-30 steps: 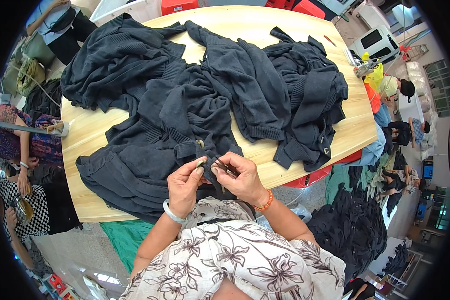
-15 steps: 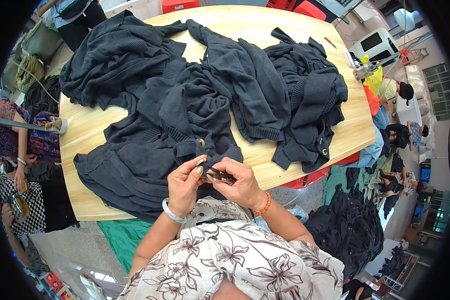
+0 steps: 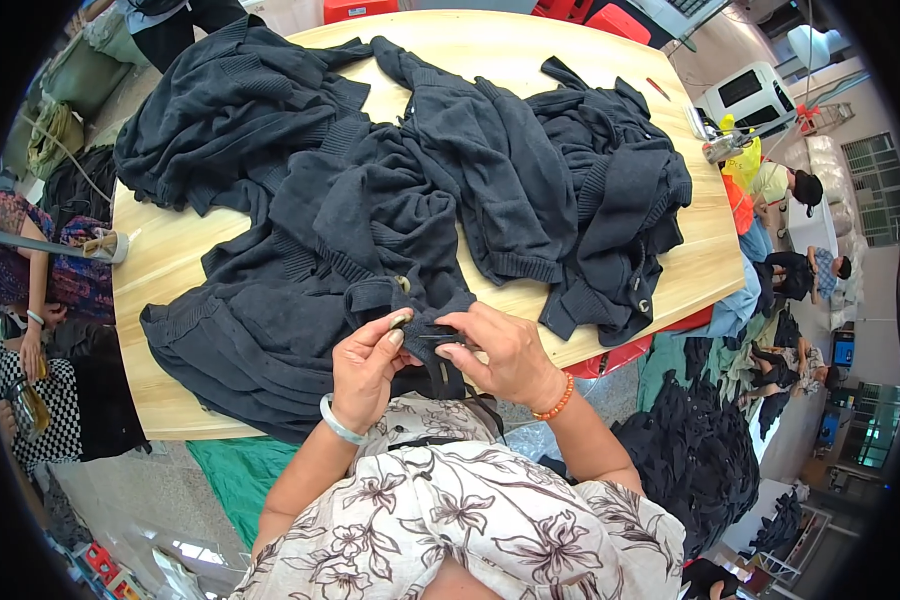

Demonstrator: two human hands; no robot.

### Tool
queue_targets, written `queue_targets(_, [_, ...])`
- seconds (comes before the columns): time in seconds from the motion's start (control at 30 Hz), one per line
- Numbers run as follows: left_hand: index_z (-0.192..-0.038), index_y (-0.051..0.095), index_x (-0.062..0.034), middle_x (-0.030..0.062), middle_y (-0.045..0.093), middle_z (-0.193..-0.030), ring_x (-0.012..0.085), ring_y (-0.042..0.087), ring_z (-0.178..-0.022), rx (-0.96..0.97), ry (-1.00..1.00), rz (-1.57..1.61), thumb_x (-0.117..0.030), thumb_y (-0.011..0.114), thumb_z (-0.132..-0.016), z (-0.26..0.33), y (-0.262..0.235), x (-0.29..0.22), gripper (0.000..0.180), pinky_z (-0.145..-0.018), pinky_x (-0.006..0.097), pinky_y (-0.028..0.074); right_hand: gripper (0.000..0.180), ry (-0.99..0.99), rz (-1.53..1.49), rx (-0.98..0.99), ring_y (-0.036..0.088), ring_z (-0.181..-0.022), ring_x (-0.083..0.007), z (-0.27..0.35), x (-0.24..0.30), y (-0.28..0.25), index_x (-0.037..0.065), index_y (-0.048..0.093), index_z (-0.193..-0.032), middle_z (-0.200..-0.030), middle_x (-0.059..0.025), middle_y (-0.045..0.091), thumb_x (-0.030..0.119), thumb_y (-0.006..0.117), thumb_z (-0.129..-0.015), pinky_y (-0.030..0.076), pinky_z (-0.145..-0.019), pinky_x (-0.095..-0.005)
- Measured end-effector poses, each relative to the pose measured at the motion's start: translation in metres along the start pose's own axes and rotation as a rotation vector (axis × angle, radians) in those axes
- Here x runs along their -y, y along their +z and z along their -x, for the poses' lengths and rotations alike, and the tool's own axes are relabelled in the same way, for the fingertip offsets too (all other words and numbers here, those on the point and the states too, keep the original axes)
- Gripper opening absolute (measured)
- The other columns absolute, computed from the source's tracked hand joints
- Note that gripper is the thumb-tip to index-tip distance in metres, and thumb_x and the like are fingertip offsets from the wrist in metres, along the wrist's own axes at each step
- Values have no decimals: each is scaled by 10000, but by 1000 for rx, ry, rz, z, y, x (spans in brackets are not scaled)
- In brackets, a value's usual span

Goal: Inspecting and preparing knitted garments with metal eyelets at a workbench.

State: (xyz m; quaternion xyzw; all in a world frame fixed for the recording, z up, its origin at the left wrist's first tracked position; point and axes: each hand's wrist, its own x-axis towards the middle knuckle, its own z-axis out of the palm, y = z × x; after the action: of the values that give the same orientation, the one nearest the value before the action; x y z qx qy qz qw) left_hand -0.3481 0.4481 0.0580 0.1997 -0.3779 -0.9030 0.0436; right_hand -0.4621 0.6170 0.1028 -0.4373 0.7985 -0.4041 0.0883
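Observation:
A dark knitted cardigan with ribbed edges is bunched at the near edge of the table, its front band drawn up toward me. Thumb and fingers of my left hand pinch that band at a pale round button. Just beyond, a second button shows on the band. My right hand, to the right, grips the same dark knit between thumb and fingers. Below its fingers hangs a narrow dark piece; whether it is cloth or a tool I cannot tell.
More dark knitted garments cover much of the pale wooden table. A red pen-like item lies at the far right. Red stools stand beyond it. A heap of dark garments is on the floor at right. Other people are at both sides.
My right hand has shifted slightly right and turned, its fingers now spread along the knit. The dark metal tool seen in it before no longer shows clearly. My left hand keeps its pinch.

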Motion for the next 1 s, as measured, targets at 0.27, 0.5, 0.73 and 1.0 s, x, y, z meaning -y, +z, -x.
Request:
queue_targets(0.27, [-1221,601,31,102,674,-1055,147,655,-860,-10,11,-45,-44,544,-967,0,0,2,271,-761,298,566,267,-61,190,-4,618,-678,-262,-6,0,4,21,604,-971,-804,-88,580,215,716,-824,484,-571,-353])
queue_targets(0.5, [-1216,609,31,104,676,-1045,142,655,-842,-27,10,-63,-45,562,-961,-1,3,4,271,-747,291,571,260,-81,236,49,628,-690,-259,-6,0,1,24,599,-970,-803,-86,589,214,706,-829,489,-584,-342])
queue_targets(0.73, [-1230,598,34,105,676,-1042,141,657,-819,-22,-14,-84,-50,558,-964,-3,4,4,282,-748,288,572,246,-97,269,100,622,-678,-249,-6,0,1,39,593,-974,-790,-76,591,226,686,-843,489,-586,-336])
queue_targets(1.0, [-1247,582,35,106,669,-1060,157,651,-861,-17,-29,-124,-39,520,-971,-2,7,2,292,-767,309,557,242,-125,319,134,615,-672,-238,-8,-3,1,43,583,-972,-765,-73,583,248,658,-868,487,-583,-332])
